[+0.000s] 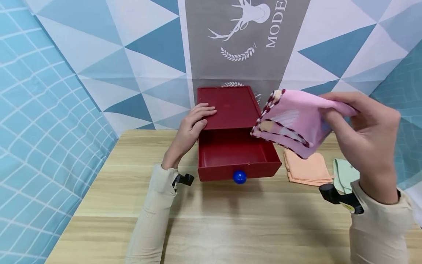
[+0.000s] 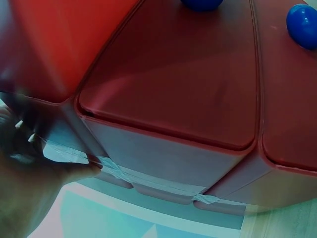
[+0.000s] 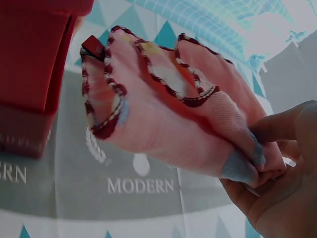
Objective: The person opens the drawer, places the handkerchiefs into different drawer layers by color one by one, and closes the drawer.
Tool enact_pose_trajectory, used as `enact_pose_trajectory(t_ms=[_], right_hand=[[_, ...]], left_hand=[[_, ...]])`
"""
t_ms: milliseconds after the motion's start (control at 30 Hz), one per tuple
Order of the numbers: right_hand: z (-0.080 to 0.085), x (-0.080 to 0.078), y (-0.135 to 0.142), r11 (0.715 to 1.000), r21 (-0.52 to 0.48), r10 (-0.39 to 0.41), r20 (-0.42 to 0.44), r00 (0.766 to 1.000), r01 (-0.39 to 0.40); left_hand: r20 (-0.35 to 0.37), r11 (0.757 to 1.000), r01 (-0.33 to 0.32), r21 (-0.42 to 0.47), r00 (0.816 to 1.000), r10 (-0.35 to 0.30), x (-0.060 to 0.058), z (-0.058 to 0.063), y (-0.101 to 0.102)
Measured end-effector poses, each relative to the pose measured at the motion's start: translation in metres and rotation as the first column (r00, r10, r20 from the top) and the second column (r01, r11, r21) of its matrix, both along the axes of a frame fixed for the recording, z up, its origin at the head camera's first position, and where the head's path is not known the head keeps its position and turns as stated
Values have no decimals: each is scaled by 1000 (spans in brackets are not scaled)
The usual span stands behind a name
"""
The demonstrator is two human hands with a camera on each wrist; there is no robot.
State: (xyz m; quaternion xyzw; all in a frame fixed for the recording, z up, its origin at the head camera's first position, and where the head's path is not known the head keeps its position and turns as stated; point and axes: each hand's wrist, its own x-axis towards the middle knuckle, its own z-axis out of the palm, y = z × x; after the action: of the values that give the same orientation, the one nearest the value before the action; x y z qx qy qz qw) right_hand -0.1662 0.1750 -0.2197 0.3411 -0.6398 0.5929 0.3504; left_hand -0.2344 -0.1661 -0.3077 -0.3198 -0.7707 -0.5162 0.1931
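Note:
A dark red drawer box (image 1: 227, 106) stands at the back of the table, its top drawer (image 1: 237, 170) pulled out and a round blue knob (image 1: 239, 177) on its front. On the left edge of the box's top rests my left hand (image 1: 194, 123), fingers laid over the surface. My right hand (image 1: 370, 135) pinches a folded pink handkerchief (image 1: 291, 121) between thumb and fingers, in the air to the right of the open drawer. Its maroon-and-white stitched edge (image 3: 116, 89) points toward the box in the right wrist view.
On the wooden table (image 1: 211, 227), right of the box, lie a folded peach cloth (image 1: 308, 167) and a green cloth (image 1: 346, 174), partly behind the right wrist. More drawer fronts (image 2: 183, 74) show in the left wrist view. A patterned wall sheet (image 1: 155, 47) hangs close behind.

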Motion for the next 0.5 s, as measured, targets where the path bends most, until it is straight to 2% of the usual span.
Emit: enact_pose_trajectory(t_ms=[67,300,500], right_hand=[[2,-1,-6,1000,-3,11,3,1000,-11],[9,-10,-32,987,-89,138,9,990,-136],[8,-22,-43,991,-13,137,34,990,-137]], left_hand=[[10,1000,6,-3,1000,-6,0,0,2],[32,1000,-2,-5,999,2,-1,3,1],[62,1000,-15,-11,998,15,-1,4,1]])
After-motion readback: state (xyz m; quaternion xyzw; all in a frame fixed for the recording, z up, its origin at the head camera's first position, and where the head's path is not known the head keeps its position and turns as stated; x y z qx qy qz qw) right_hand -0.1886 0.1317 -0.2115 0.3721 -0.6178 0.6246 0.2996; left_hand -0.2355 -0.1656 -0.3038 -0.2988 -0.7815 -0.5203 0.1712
